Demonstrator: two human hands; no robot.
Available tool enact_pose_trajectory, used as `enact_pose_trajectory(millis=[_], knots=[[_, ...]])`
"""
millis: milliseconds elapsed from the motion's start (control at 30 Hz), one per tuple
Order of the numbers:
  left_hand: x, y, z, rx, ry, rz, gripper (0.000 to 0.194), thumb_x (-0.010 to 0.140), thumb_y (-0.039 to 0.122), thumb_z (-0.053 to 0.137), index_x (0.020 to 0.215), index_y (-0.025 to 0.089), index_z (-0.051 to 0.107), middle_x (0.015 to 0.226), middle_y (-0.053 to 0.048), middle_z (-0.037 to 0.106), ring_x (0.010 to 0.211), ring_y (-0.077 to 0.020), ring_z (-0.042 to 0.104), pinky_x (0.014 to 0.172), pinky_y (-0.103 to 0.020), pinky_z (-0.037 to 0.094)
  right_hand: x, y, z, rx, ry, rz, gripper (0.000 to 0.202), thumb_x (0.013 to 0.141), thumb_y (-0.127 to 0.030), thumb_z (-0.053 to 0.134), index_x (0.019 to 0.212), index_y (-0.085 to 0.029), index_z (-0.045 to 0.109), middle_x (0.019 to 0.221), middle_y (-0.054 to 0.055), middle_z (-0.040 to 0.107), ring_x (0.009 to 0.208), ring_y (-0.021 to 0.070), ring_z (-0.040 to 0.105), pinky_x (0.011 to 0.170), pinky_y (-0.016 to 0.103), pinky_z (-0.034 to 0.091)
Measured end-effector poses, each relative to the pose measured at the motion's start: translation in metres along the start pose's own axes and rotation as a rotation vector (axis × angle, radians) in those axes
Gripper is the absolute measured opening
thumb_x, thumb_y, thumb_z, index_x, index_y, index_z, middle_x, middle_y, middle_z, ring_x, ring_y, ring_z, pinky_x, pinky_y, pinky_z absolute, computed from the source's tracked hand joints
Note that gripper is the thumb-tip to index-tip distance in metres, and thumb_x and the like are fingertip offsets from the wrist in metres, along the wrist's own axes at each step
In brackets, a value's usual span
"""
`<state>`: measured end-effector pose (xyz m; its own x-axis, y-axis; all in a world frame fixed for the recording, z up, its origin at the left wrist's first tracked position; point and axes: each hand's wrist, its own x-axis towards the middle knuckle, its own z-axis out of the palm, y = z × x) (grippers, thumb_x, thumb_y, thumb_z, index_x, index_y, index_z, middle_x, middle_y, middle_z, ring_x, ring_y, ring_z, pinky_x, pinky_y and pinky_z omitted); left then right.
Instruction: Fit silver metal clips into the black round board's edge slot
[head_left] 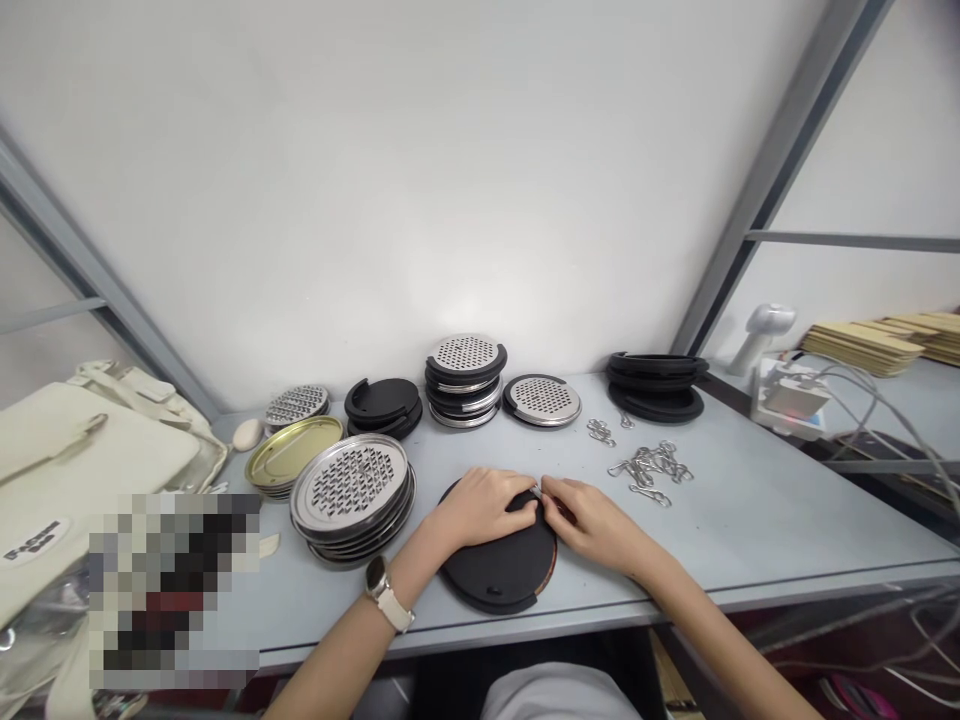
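Observation:
A black round case (495,572) lies at the table's front edge, a strip of orange-brown showing along its right rim. My left hand (484,508) rests over its far left part and grips it, thumb and forefinger close to the far rim. Against that same rim, my right hand (585,520) pinches a small metal clip (537,491). The fingers partly cover the clip, so I cannot tell whether it is fastened to the case. A pile of similar wire clips (652,468) lies to the right.
Left stand a stack of metal grater discs (360,485), gold lids (292,455) and a cream bag (82,450). Along the wall are black cases (384,402), stacked graters (465,375), one grater (546,398) and black rings (654,395). A scanner (765,330) and cables sit right.

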<state>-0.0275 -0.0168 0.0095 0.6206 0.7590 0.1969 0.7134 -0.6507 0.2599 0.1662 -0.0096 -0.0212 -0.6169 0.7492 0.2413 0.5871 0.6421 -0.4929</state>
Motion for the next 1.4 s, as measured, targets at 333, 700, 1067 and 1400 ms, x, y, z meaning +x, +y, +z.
enact_pose_trajectory(millis=[333, 700, 1067, 1400], knots=[[-0.0003, 0.0001, 0.0013, 0.007, 0.005, -0.008, 0.016, 0.088, 0.029, 0.046, 0.095, 0.021, 0.058, 0.090, -0.001, 0.067, 0.077, -0.0165, 0.061, 0.067, -0.025, 0.040, 0.0004, 0.0025, -0.0012, -0.013, 0.044, 0.025, 0.021, 0.093, -0.024, 0.032, 0.073, -0.022, 0.037, 0.061, -0.003, 0.046, 0.055, 0.0132, 0.044, 0.055, 0.024, 0.032], [-0.0001, 0.0015, 0.0008, 0.076, -0.021, -0.062, 0.017, 0.086, 0.032, 0.046, 0.097, 0.020, 0.052, 0.086, -0.003, 0.065, 0.077, -0.0194, 0.063, 0.063, -0.027, 0.040, 0.0073, -0.0002, 0.0077, 0.005, 0.016, 0.040, 0.021, 0.096, -0.023, 0.029, 0.084, -0.021, 0.046, 0.071, 0.002, 0.058, 0.063, 0.0162, 0.056, 0.060, 0.026, 0.038], [0.0001, 0.0013, 0.0040, 0.117, -0.007, -0.140, 0.019, 0.085, 0.038, 0.046, 0.091, 0.020, 0.053, 0.083, -0.003, 0.066, 0.074, -0.0198, 0.062, 0.063, -0.028, 0.040, 0.0085, 0.0025, 0.0076, -0.008, -0.001, 0.040, 0.024, 0.096, -0.025, 0.029, 0.077, -0.021, 0.044, 0.066, 0.001, 0.056, 0.058, 0.0152, 0.053, 0.058, 0.025, 0.037], [0.0003, -0.0004, 0.0038, 0.082, -0.007, -0.096, 0.016, 0.086, 0.035, 0.047, 0.089, 0.020, 0.053, 0.072, 0.000, 0.062, 0.066, -0.0160, 0.059, 0.059, -0.025, 0.037, 0.0066, 0.0028, 0.0067, -0.007, 0.004, 0.006, 0.023, 0.097, -0.024, 0.029, 0.077, -0.021, 0.041, 0.070, 0.001, 0.057, 0.062, 0.0152, 0.053, 0.061, 0.025, 0.037]])
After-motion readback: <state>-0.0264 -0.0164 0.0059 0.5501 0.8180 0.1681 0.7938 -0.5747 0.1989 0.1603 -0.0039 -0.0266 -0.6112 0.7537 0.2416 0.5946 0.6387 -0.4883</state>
